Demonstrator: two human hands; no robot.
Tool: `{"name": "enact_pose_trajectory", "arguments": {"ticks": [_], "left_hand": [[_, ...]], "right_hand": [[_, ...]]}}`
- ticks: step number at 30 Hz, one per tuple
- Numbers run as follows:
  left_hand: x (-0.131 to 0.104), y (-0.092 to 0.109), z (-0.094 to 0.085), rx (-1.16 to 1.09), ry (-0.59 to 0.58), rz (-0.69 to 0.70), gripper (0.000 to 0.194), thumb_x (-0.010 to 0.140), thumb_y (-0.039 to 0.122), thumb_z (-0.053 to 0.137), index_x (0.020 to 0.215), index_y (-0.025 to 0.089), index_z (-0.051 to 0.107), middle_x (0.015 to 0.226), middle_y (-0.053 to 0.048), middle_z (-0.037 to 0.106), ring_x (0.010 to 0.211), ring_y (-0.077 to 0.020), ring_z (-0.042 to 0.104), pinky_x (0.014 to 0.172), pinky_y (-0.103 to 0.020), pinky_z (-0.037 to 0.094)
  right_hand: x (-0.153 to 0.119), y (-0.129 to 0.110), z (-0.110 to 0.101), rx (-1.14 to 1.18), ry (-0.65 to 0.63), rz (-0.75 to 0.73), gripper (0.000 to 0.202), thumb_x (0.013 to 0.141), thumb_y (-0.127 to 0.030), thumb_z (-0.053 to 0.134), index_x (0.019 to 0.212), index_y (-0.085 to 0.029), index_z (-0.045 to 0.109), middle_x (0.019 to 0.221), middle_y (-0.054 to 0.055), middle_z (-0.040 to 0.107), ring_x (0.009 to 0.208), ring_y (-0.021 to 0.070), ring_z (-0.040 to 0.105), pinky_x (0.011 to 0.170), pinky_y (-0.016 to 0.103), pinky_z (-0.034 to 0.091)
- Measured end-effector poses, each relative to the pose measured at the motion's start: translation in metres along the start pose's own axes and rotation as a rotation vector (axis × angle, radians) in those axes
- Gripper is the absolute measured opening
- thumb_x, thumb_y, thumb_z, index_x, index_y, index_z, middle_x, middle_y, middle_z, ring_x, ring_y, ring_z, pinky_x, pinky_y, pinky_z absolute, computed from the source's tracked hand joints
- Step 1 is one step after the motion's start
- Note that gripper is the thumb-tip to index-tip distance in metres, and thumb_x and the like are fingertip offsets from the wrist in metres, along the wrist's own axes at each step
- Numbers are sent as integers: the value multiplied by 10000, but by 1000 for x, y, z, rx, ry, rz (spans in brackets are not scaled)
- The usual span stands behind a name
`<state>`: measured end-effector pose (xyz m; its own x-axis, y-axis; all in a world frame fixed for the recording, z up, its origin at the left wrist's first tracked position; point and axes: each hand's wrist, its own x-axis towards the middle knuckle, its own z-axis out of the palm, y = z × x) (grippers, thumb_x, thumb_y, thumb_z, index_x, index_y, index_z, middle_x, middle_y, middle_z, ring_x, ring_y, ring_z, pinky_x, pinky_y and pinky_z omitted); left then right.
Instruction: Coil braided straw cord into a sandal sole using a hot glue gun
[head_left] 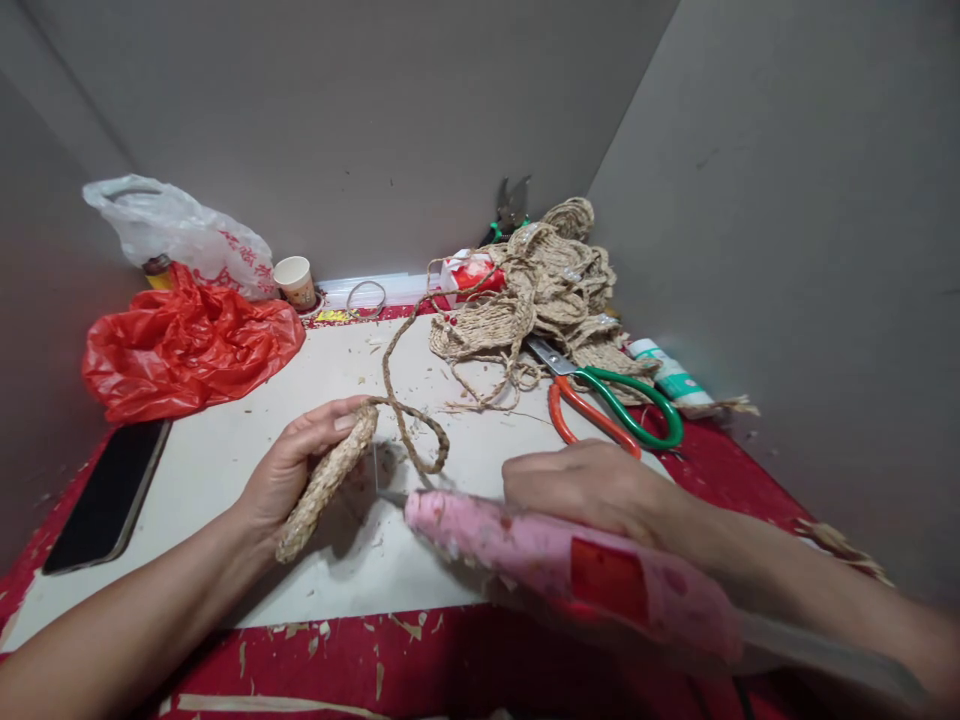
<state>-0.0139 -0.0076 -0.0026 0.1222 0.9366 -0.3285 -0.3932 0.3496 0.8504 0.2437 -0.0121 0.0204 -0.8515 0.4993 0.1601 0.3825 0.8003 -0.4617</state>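
My left hand grips a thick woven straw piece, held tilted above the white board. From its upper end a thin braided cord loops out and runs back toward the straw pile. My right hand is wrapped round a pink glue gun, whose metal nozzle points left at the straw piece without touching it. A fine clear strand rises from the nozzle tip. The fingers' underside is hidden by the gun.
Green-and-orange-handled scissors lie right of centre, before a heap of braided straw. A phone, red plastic bag, white bag and paper cup are at left. Grey walls enclose the back.
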Motion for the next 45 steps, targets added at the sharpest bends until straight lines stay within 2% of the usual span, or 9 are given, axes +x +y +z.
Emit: {"name": "enact_pose_trajectory", "arguments": {"ticks": [3, 9, 13, 17, 24, 27, 32, 37, 45], "left_hand": [[-3, 15, 1, 73, 66, 152, 258, 680, 191, 754, 936, 159, 745, 638, 14, 668, 486, -65, 561, 489, -142, 457], [-20, 30, 1, 239, 211, 445, 267, 652, 227, 800, 915, 200, 763, 803, -2, 744, 639, -105, 632, 592, -161, 488], [-30, 30, 0, 363, 211, 562, 270, 670, 268, 797, 932, 207, 773, 878, -39, 762, 719, -158, 657, 642, -215, 513], [-41, 31, 4, 395, 181, 642, 235, 686, 257, 788, 919, 222, 782, 851, -40, 763, 722, -161, 661, 659, -224, 523], [-54, 28, 7, 518, 106, 747, 238, 705, 153, 760, 920, 253, 787, 849, -31, 768, 720, -163, 679, 665, -226, 536], [-57, 26, 7, 573, 61, 768, 271, 704, 131, 752, 943, 253, 786, 857, -38, 766, 737, -175, 684, 693, -243, 540], [-56, 23, 7, 602, 19, 756, 316, 707, 104, 740, 987, 248, 773, 855, -42, 746, 730, -165, 661, 694, -246, 529], [-50, 17, 5, 568, 39, 820, 419, 668, 63, 757, 1036, 263, 748, 867, -37, 719, 745, -161, 637, 684, -242, 518], [-46, 18, 2, 760, 53, 830, 290, 700, 91, 742, 928, 268, 773, 864, -32, 749, 783, -173, 670, 753, -258, 528]], "right_hand": [[2, -1, 4, 86, -126, 16, 141, 736, -105, 539, 652, -188, 463, 649, -28, 547, 522, 91, 437, 497, 230, 267], [22, -16, 20, -173, -208, 134, 49, 745, -213, 576, 751, -167, 589, 750, 47, 646, 620, 185, 578, 547, 294, 323], [26, -15, 28, -244, -222, 194, 89, 758, -191, 594, 830, -152, 630, 823, 74, 660, 700, 215, 618, 588, 309, 409], [16, -21, 11, -171, -249, 188, 233, 719, -279, 751, 907, -177, 658, 921, 70, 665, 851, 244, 637, 728, 336, 507], [20, -40, -14, 33, 431, -40, 524, 897, -237, 609, 1375, -226, 393, 1261, 93, 610, 1146, 183, 597, 960, 299, 499], [37, -38, -4, 121, 504, -146, 562, 895, -140, 577, 1401, -217, 345, 1173, 85, 652, 1064, 158, 642, 909, 286, 537], [51, -33, 7, 117, 655, -242, 339, 870, -37, 527, 1175, -177, 568, 988, 64, 730, 835, 115, 704, 760, 210, 580], [49, -35, 4, 6, 642, -187, 302, 860, -56, 517, 1116, -151, 645, 985, 91, 759, 820, 145, 729, 733, 240, 602], [49, -34, 5, -10, 624, -156, 290, 845, -56, 514, 1087, -98, 668, 951, 107, 767, 769, 157, 739, 717, 236, 604]]}}
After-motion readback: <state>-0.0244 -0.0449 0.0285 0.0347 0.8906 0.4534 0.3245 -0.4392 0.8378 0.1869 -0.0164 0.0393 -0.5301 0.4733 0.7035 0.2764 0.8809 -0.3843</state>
